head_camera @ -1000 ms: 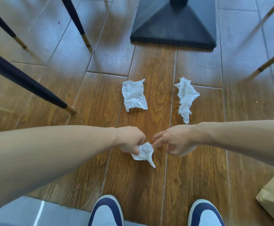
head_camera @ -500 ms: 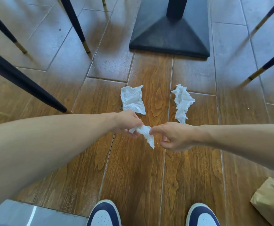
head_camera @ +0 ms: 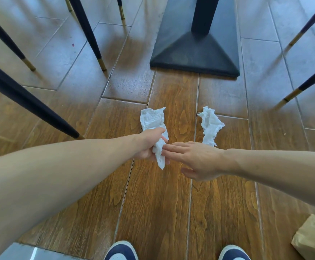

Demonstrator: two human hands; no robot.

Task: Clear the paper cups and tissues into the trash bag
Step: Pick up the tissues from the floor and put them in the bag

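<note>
Left hand [head_camera: 149,145] is closed around a crumpled tissue [head_camera: 159,154], tail of it hanging below the fist, clear of the floor [head_camera: 152,203]. Bunched grip makes sense: soft paper, no shape to pinch, and a fist leaves room to stack more in the same hand.

Right hand [head_camera: 198,160] is flat and spread, fingers [head_camera: 173,148] wide, holding nothing; fingertips touch or nearly touch the held tissue, can't tell which. Reads as either a handoff or a free hand heading for the next piece.

Two more tissues on the floor: left tissue [head_camera: 152,118] just beyond the left fist, partly covered by it; right tissue [head_camera: 210,125] just beyond the right hand, lower end hidden behind the hand. Both sit between the person and the black table base [head_camera: 194,53], chair legs [head_camera: 89,32] on each side, so approach is from the near side only.

Brown paper bag [head_camera: 314,241] at lower right, near the right shoe [head_camera: 233,253], likely the trash bag, well apart from the tissues. No cups in view.
</note>
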